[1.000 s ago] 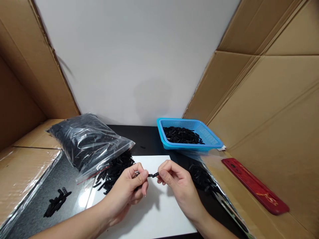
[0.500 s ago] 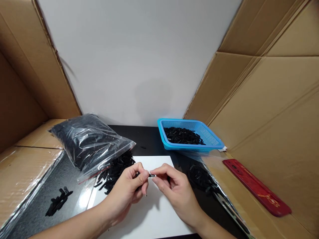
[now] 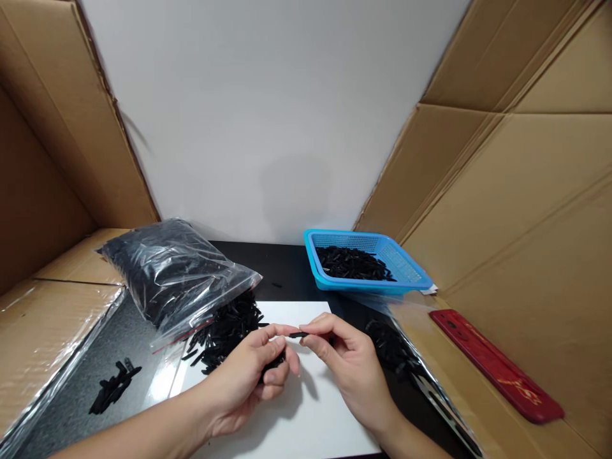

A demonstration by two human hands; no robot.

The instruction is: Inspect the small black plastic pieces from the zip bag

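Note:
My right hand (image 3: 352,360) pinches a small, slim black piece (image 3: 297,335) between thumb and fingertips, above a white sheet (image 3: 310,417). The tip of my left hand's (image 3: 243,371) index finger touches or nearly touches the piece's other end. The remaining fingers of my left hand curl round several dark pieces (image 3: 273,364), mostly hidden in the palm. Just beyond it, a loose pile of similar black strips (image 3: 229,328) lies on the sheet's left part, by the mouth of a clear zip bag (image 3: 176,274) filled with black material.
A blue basket (image 3: 408,275) holding black strips stands at the back right. More dark pieces (image 3: 389,344) lie right of my right hand. A small black cluster (image 3: 115,386) lies at far left. A red flat case (image 3: 497,366) rests on cardboard (image 3: 526,223) at right.
My right hand has shifted slightly right with the black piece, showing more of it. My left fingers have loosened, the index finger stretching out and dark pieces in the palm coming into sight.

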